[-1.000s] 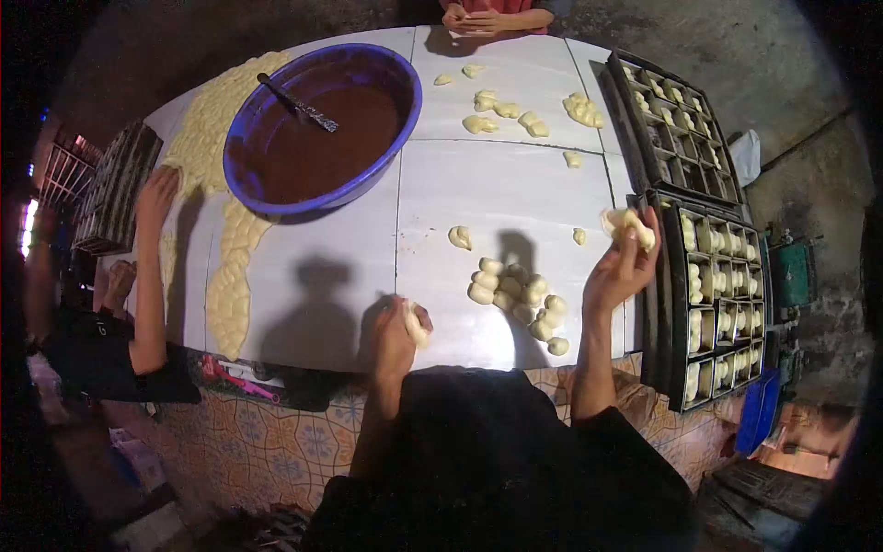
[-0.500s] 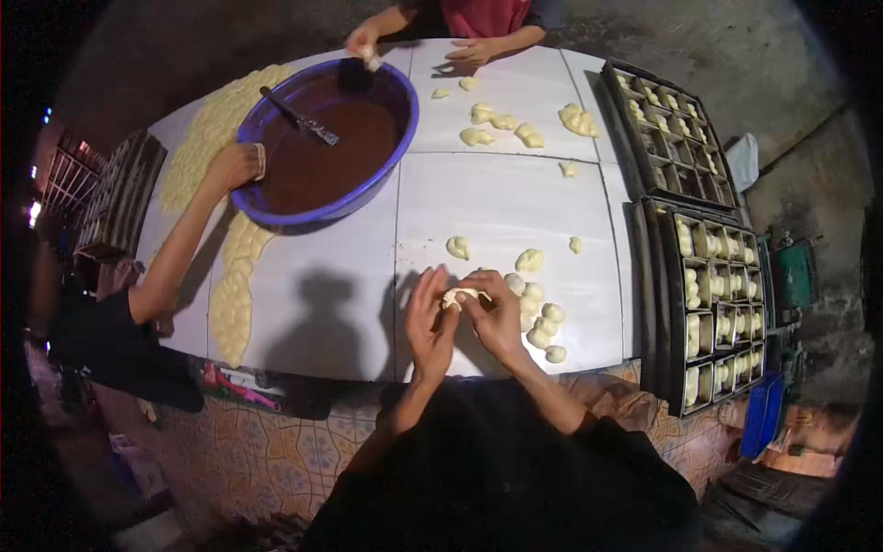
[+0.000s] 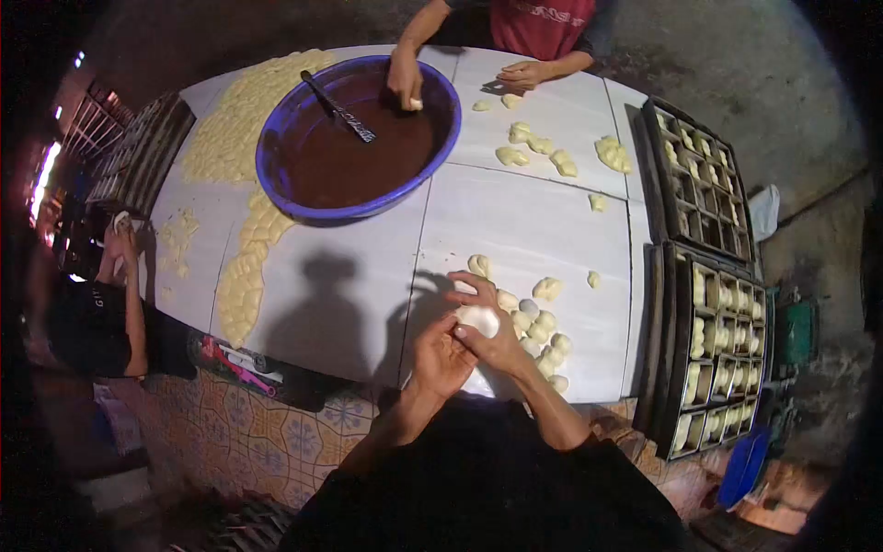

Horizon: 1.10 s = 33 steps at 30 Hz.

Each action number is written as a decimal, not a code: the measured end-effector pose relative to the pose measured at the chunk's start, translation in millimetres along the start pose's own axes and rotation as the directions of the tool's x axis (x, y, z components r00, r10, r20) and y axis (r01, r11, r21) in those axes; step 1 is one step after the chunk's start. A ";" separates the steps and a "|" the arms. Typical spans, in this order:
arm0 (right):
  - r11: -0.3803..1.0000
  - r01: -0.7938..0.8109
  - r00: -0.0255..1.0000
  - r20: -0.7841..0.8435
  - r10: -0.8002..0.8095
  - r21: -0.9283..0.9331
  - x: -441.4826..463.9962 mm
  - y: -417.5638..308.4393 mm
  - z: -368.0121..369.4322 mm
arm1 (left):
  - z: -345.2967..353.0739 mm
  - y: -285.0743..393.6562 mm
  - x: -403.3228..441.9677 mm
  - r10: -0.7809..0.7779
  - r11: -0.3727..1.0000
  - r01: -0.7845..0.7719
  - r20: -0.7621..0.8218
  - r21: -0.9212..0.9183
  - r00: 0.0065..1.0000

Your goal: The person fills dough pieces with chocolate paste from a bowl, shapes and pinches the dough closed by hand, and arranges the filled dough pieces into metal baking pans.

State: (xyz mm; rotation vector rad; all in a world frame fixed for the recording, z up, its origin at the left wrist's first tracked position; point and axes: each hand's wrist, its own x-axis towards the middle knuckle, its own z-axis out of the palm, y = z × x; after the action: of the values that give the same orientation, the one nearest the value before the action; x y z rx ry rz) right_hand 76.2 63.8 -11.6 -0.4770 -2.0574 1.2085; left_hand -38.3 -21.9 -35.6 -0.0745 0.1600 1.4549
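Observation:
A smooth, pale dough ball (image 3: 478, 320) is held in my right hand (image 3: 501, 345), with the thumb across its near side and the fingers behind it. My left hand (image 3: 442, 361) is beside it, palm turned up and fingers loosely curved, the fingertips close to the ball's left edge. Whether they touch it, I cannot tell. Just right of my hands, a cluster of small dough balls (image 3: 542, 329) sits on the white tiled table (image 3: 520, 216). Two larger dough pieces (image 3: 547, 289) lie beyond the cluster.
A blue basin (image 3: 267, 175) holds brown filling and a brush (image 3: 340, 109). Across the table, a co-worker's hand (image 3: 405, 81) reaches into it. Flattened dough (image 3: 244, 120) covers the left side. Compartmented baking trays (image 3: 704, 336) with dough stand right. Another person's hand (image 3: 120, 244) is far left.
The dough in my hands has become a rounder, smoother ball, and my left fingers have loosened. The left co-worker's arm has left the basin; the far co-worker's hand has lowered into it. The view has shifted.

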 end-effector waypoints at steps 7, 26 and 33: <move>0.616 -0.267 0.922 0.010 0.387 0.741 4.0 38.6 -5.3 | 57.4 109.0 97.7 0.197 0.826 -0.244 0.145 0.508 0.969; 0.057 -0.142 0.713 0.062 0.699 0.988 29.9 37.9 11.8 | 65.8 73.9 80.9 0.119 0.796 0.131 -0.365 0.591 0.924; 0.921 -0.249 0.829 -0.426 0.362 0.299 -10.7 12.1 21.1 | 57.9 24.5 20.4 0.295 0.670 0.038 -0.313 0.742 0.903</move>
State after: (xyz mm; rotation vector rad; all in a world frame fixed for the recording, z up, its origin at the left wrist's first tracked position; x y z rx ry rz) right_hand 68.0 50.4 -33.0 -0.9206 -1.4326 1.3369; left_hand -56.7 9.5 19.5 0.3089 1.1255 1.4036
